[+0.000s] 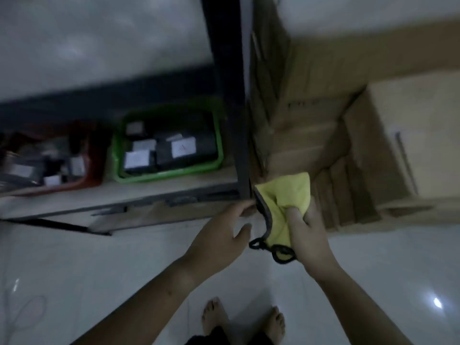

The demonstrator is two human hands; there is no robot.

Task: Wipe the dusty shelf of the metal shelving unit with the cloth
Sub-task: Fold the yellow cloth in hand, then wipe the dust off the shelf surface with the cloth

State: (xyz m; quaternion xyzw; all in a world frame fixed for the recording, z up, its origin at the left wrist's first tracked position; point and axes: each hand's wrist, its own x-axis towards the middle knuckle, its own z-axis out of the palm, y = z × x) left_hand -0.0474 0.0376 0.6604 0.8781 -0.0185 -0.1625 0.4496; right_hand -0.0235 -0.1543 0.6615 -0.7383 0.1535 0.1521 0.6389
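Right hand: my right hand, centre-right of the frame, is closed around the cloth, thumb pressed into a fold on top, fingers hidden beneath.
Cloth: the cloth is yellow with a grey edge and a black looped trim that hangs below the hand. It is held in the air just right of the dark post, with the cardboard behind it. I cannot tell whether its upper corner touches the post.
Left hand: my left hand holds nothing, its fingers loose and the thumb spread apart. The fingertips reach the front corner of the lower shelf at the foot of the post. The blur keeps me from saying whether they touch.
Metal shelving unit: the metal shelving unit fills the left half of the frame, its dark post running down the middle.
Lower shelf: the lower shelf is a pale board with a dark front rail, slanting from the left edge to the centre.
Upper shelf: the upper shelf is a pale, mottled surface at upper left.
Baskets: a green basket and a red basket stand side by side on the lower shelf, both filled with dark packets bearing white labels.
Cardboard boxes: the cardboard boxes are stacked at upper right, beside the post.
Floor: the floor is glossy white tile, with my bare feet at the bottom centre.
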